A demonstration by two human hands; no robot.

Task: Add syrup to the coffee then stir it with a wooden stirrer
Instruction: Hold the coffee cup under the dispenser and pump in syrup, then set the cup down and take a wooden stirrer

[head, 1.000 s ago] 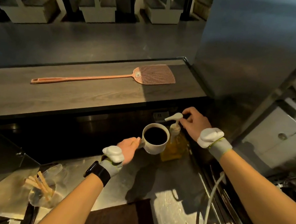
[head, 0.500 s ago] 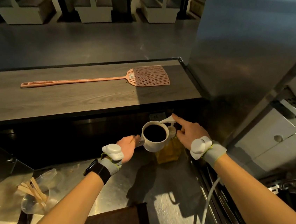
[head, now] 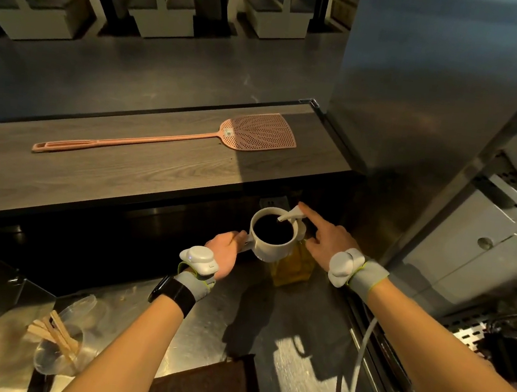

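A: where's the mug (head: 273, 240)?
B: Left hand (head: 225, 253) grips its handle, under the syrup pump (head: 292, 214). Right hand (head: 326, 239), 3 o'clock of it, presses one finger down. Stirrers (head: 54, 332) sit at 7 o'clock.

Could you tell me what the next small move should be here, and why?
Probably press the pump head down with the right hand. Its forefinger lies on the pump, the nozzle reaches over the coffee cup, and the left hand holds the cup by its handle against the syrup bottle.
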